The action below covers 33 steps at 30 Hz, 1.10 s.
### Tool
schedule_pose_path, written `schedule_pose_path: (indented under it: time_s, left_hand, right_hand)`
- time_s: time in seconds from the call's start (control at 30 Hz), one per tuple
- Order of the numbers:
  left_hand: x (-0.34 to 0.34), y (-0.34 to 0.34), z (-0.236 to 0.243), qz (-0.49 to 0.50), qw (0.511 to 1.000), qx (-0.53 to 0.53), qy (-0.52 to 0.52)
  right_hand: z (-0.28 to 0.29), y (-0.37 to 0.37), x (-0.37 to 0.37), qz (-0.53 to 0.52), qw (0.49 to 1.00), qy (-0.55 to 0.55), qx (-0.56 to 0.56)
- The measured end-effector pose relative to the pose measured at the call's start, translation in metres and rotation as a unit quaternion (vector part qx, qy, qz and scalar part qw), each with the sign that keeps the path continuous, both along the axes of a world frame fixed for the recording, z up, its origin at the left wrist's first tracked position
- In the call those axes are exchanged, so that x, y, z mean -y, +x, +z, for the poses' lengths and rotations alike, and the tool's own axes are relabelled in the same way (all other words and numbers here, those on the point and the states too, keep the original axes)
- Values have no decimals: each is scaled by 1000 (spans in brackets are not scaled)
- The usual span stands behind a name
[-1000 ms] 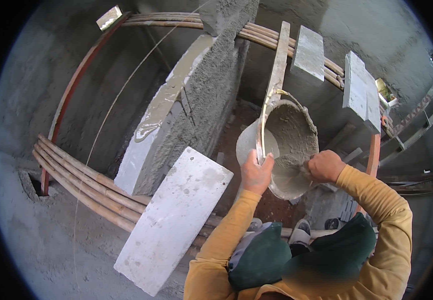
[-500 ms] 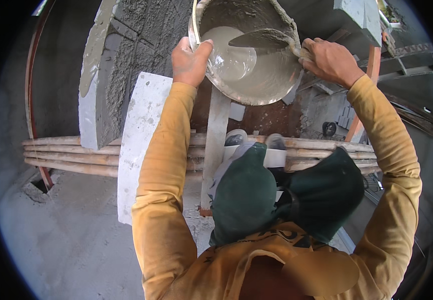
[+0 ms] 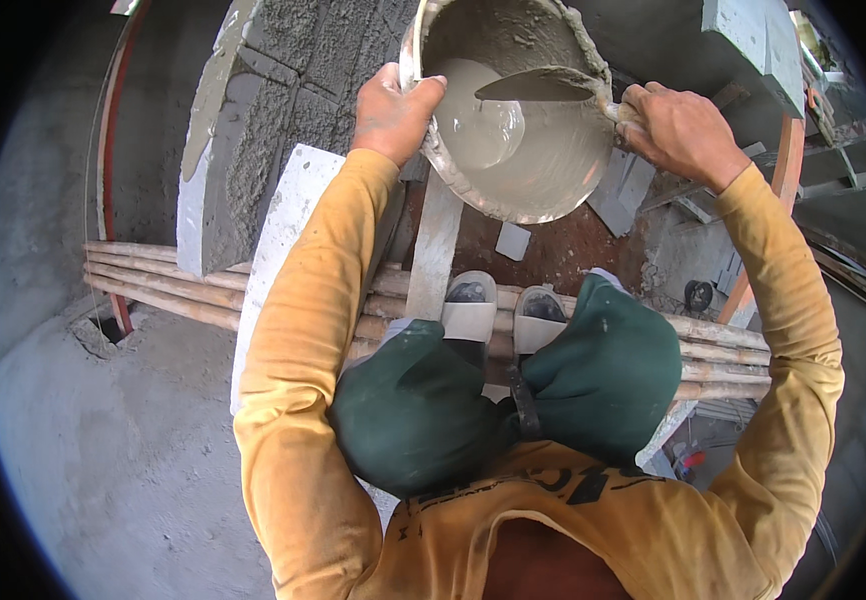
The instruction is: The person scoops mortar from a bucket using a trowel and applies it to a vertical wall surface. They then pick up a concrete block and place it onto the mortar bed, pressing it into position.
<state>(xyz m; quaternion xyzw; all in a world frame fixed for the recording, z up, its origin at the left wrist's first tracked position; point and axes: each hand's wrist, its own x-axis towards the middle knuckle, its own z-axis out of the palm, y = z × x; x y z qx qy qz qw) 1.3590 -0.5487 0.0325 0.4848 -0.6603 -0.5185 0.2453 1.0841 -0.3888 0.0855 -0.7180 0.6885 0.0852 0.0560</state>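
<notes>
A mortar-crusted bucket point(image 3: 503, 35) is tipped so that its mouth faces me, at the top of the view. Wet grey mortar point(image 3: 478, 135) lies smooth and shiny inside it. My left hand point(image 3: 393, 112) is closed on the bucket's left rim, thumb over the edge. On the opposite side, my right hand point(image 3: 683, 130) wraps round the handle of a trowel point(image 3: 533, 86), close to the right rim. The trowel's mortar-coated blade reaches leftward into the bucket. Whether the right fingers also press on the rim, I cannot tell.
My sandalled feet stand on a row of bamboo poles point(image 3: 723, 352). At left are a mortar-smeared block wall point(image 3: 288, 95) and a pale block point(image 3: 293, 200). A narrow plank point(image 3: 435, 245) runs beneath the bucket. A reddish post point(image 3: 788, 165) stands at right.
The bucket and both hands sit slightly further right and lower in view. My knees have shifted left and my feet show more fully. Both grips stay the same.
</notes>
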Motion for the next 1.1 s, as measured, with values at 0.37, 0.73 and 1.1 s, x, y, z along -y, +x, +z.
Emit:
schedule_pose_path:
  time_s: [0.37, 0.73, 1.1]
  left_hand:
    - [-2, -16, 9, -21, 991, 125, -33]
    - [36, 24, 1, 9, 990, 140, -18]
    - [47, 50, -14, 24, 993, 96, 67]
  right_hand:
    - [-31, -4, -13, -2, 999, -8, 36]
    - [-40, 9, 6, -24, 976, -58, 209]
    - [-85, 58, -38, -398, 586, -30, 705]
